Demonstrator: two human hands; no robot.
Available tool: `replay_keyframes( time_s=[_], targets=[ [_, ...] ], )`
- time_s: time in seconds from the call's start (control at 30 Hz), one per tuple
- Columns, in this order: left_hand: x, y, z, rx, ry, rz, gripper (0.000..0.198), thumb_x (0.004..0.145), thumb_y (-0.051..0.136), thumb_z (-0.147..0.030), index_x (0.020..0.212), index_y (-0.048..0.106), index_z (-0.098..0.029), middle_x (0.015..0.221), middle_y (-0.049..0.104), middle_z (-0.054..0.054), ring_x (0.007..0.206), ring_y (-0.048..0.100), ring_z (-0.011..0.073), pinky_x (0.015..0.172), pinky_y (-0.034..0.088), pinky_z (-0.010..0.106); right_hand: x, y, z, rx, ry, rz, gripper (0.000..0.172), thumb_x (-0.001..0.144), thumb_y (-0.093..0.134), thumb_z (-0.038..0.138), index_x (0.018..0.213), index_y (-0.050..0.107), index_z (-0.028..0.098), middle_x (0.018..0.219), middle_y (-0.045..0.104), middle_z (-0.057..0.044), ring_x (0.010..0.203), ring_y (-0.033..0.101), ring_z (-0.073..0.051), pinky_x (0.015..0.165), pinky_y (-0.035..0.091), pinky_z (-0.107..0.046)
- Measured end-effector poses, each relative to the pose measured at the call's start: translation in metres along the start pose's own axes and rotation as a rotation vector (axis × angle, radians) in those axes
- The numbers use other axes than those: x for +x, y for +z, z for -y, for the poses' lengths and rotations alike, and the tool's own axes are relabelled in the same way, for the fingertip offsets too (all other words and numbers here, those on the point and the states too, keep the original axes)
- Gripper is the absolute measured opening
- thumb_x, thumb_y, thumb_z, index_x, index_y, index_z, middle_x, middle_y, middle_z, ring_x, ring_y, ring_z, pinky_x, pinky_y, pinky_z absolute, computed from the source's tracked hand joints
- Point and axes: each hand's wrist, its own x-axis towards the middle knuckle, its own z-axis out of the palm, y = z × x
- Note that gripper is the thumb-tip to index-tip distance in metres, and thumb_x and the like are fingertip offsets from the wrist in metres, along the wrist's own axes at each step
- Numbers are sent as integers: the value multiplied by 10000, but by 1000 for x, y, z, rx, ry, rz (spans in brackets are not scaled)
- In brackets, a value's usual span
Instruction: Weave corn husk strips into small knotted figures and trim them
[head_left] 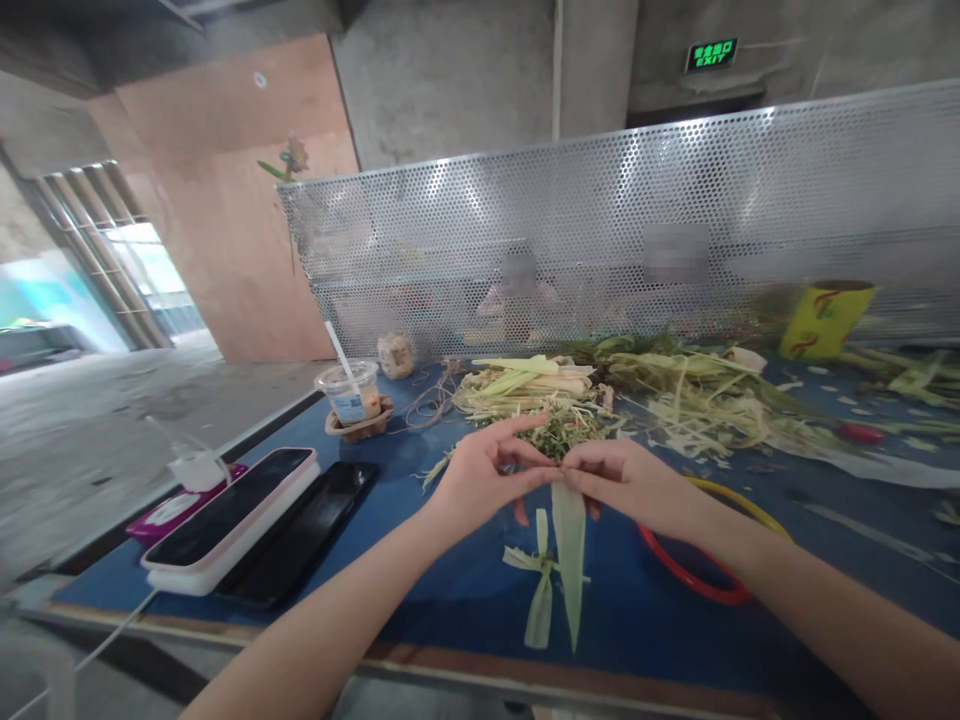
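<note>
My left hand (480, 472) and my right hand (616, 472) meet above the table, thumbs and index fingers pinched on the upper end of a pale green corn husk strip (570, 560). The strip hangs from the fingertips and tapers to a point near me. Just left of it lies a small cross-shaped husk piece (541, 585), tied or bunched at its middle. Behind the fingers sits a heap of dried green sprigs (566, 432). My right forearm passes over a red and yellow ring (697, 580), hiding part of it.
Stacked husks (525, 385) and a looser husk pile (675, 400) lie farther back. On the left are a drink cup (352, 395), a white-cased phone (232, 520), a black phone (300, 530) and twine (435, 395). A perforated metal screen (480, 220) stands behind the table.
</note>
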Motion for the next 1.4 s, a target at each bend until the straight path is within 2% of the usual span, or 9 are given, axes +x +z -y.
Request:
replay_keyframes(
  time_s=[0.2, 0.47, 0.6, 0.77, 0.93, 1.23, 1.4],
  targets=[
    [5, 1, 4, -47, -34, -24, 537, 661, 658, -320, 1145, 489, -160, 714, 648, 12, 413, 530, 86, 360, 483, 222, -1, 0, -5, -149, -25, -47, 224, 818, 444, 355, 738, 556, 179, 594, 523, 14, 535, 516, -106, 517, 405, -226],
    [4, 1, -2, 26, 25, -54, 458, 671, 646, -297, 1091, 530, -159, 757, 640, 29, 385, 474, 53, 338, 447, 196, 2, -2, -1, -39, 28, -13, 271, 826, 421, 392, 721, 538, 172, 597, 561, 7, 511, 525, -99, 528, 424, -229],
    [7, 2, 0, -27, 38, -53, 466, 651, 667, -279, 1074, 532, -138, 733, 624, 32, 439, 491, 65, 342, 437, 179, 3, -2, -1, -35, 17, -39, 239, 821, 436, 361, 728, 541, 168, 593, 560, 10, 507, 520, -94, 521, 426, -223],
    [9, 1, 4, -140, -28, -27, 490, 635, 681, -237, 1082, 519, -117, 730, 632, 32, 409, 474, 50, 351, 420, 180, 1, -1, -2, -82, -11, -74, 191, 812, 445, 318, 746, 553, 176, 605, 556, 5, 530, 525, -103, 536, 441, -231],
    [8, -1, 5, -89, -107, -10, 517, 658, 661, -278, 1125, 497, -128, 818, 668, 74, 380, 493, 60, 371, 444, 212, -1, -1, -3, -179, -25, -85, 180, 814, 444, 319, 761, 563, 195, 603, 556, 6, 541, 531, -113, 546, 436, -243],
    [6, 1, 2, -99, -46, -32, 413, 656, 667, -275, 1021, 544, -127, 696, 625, 22, 423, 487, 56, 364, 427, 172, 1, 0, -3, -72, 64, -59, 255, 793, 476, 421, 730, 547, 184, 592, 555, 14, 539, 542, -116, 544, 441, -243],
    [5, 1, -1, -99, -41, -22, 427, 637, 684, -285, 1008, 546, -126, 710, 617, 26, 439, 486, 55, 378, 438, 182, 1, -1, -2, -62, 52, -82, 250, 810, 455, 394, 725, 547, 177, 576, 540, 16, 512, 529, -100, 529, 437, -230]
  ],
)
